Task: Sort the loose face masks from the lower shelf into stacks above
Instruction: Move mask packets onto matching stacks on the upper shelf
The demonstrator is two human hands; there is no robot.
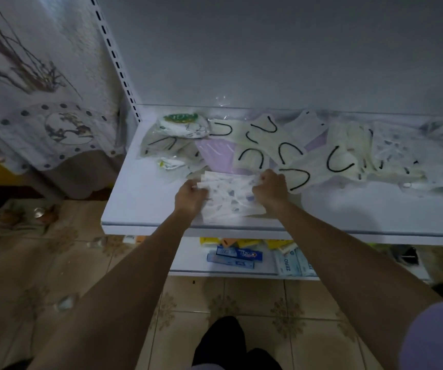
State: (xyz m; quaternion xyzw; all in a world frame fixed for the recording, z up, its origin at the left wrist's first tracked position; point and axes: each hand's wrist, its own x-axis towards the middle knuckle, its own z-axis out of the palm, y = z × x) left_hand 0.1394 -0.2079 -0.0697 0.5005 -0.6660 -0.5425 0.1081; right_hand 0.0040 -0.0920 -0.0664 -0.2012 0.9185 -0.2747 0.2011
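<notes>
A stack of white wrapped face masks [231, 197] lies near the front of the white shelf [145, 206]. My left hand [189, 197] grips the stack's left edge and my right hand [271, 189] grips its right edge, fingers curled over it. Behind them, loose masks are spread across the shelf: cream masks with black ear loops [268, 145], a lilac mask [216, 153], and packs with green labels [181, 124] at the back left.
More white and cream masks [391, 153] cover the shelf's right side. A slotted upright [113, 57] stands at the shelf's left. Below, a lower shelf holds toothpaste boxes [235, 257] and blue-white packs [293, 263]. A patterned curtain [41, 97] hangs left over a tiled floor.
</notes>
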